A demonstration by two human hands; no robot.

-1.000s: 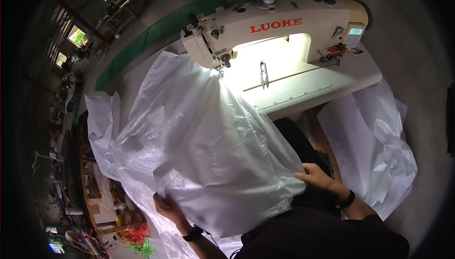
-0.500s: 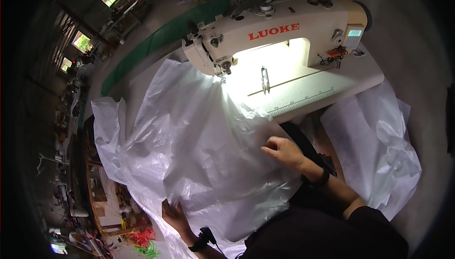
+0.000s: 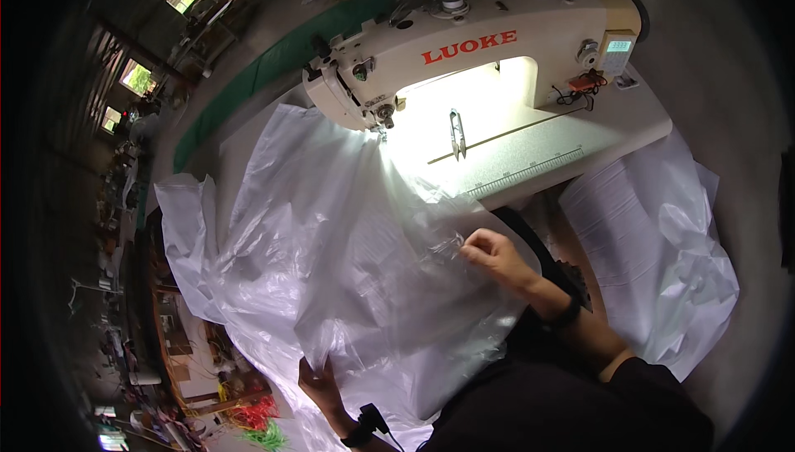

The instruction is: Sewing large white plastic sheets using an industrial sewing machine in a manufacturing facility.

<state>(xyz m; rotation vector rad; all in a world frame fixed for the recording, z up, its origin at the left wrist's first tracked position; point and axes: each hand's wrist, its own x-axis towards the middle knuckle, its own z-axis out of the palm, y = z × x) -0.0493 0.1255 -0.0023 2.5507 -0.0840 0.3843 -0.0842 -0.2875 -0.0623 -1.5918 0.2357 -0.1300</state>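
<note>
A large translucent white plastic sheet [image 3: 348,245] drapes from the sewing machine's needle area down over my lap. Its upper part lies under the presser foot [image 3: 382,134] of the white sewing machine [image 3: 472,38]. My left hand [image 3: 321,386] grips a gathered fold of the sheet near its lower edge, with the fingertips partly hidden by the plastic. Over the sheet's right side, my right hand [image 3: 501,260] pinches a bit of the plastic between thumb and fingers. Small thread snips [image 3: 457,135] lie on the lit machine bed, touched by neither hand.
A second white plastic sheet [image 3: 654,262] hangs crumpled to the right of the table. On the machine's right end sits a small control panel [image 3: 617,53]. Red strands [image 3: 252,411] and green strands [image 3: 267,435] lie low on the left. A green cloth [image 3: 281,63] stretches behind.
My left hand has moved slightly right and down, pulling the fold along. The right hand's fingers have closed on the plastic. The whole view has shifted a little.
</note>
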